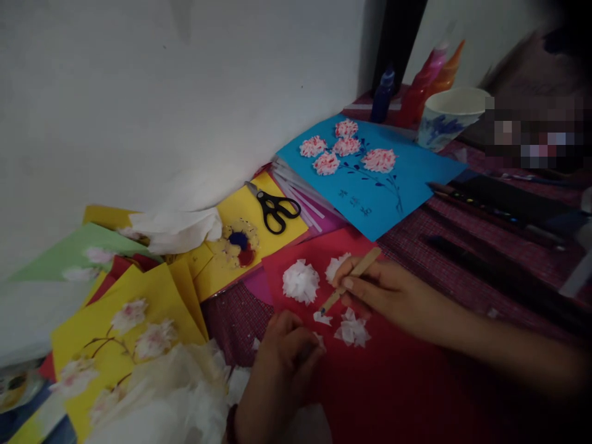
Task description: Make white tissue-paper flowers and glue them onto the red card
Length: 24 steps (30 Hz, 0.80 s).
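My right hand [374, 287] grips a flat wooden craft stick [366, 264], its lower tip touching a small white tissue-paper piece [322, 318] on the red paper [393, 382]. Around that tip sit ruffled white tissue flowers: one at the upper left [300, 282], another [354, 328] lower right, and a third [337, 266] partly behind my right fingers. Just left of the small piece, my left hand [287, 348] has its fingers curled together. A pale bit shows by those fingertips, but what they hold is too unclear to name.
Black-handled scissors [276, 208] and dabs of blue and red paint [239, 242] lie on yellow paper. Behind is a blue flower picture [402, 179], with a paper cup [453, 117] and paint bottles [383, 95]. Crumpled tissue [171, 401] covers part of a yellow flower picture [171, 296].
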Each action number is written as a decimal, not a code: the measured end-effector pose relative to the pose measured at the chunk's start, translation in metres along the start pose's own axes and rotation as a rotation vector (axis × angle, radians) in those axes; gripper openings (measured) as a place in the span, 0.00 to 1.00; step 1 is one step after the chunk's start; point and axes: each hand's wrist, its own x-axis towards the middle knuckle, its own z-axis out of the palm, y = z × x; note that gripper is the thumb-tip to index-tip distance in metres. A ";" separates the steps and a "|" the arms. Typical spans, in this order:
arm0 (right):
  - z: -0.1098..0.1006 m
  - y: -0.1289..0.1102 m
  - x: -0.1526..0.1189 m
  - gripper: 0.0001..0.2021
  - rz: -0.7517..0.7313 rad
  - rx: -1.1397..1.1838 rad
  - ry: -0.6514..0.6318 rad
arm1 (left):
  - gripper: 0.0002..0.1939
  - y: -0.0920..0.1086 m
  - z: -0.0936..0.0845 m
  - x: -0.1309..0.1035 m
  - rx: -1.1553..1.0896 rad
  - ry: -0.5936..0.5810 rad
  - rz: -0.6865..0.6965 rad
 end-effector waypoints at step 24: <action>0.002 0.003 -0.004 0.09 -0.017 -0.117 -0.048 | 0.05 0.001 0.004 0.003 0.024 0.013 -0.149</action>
